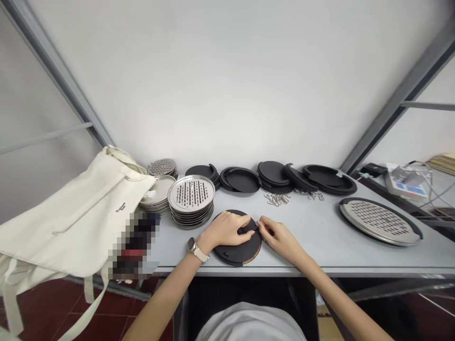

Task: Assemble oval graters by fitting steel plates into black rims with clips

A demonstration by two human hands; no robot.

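In front of me, near the table's front edge, lies a black round disc (234,255) with a strip of brown along its lower right rim. My left hand (229,229) lies across its top, fingers curled and thumb pressing on it, gripping it. At the disc's right edge, the thumb and fingertips of my right hand (274,236) are pinched together beside my left fingertips. A small metallic glint shows there, but what the pinch holds is too small to name. Behind the hands lies a scatter of small metal hooks (277,199).
At the left stand stacked metal perforated plates (191,194) and a cream bag (78,213). Black round trays (243,180) line the wall. An oval perforated plate in a black holder (380,220) lies right. Grey metal posts (377,128) frame the table.
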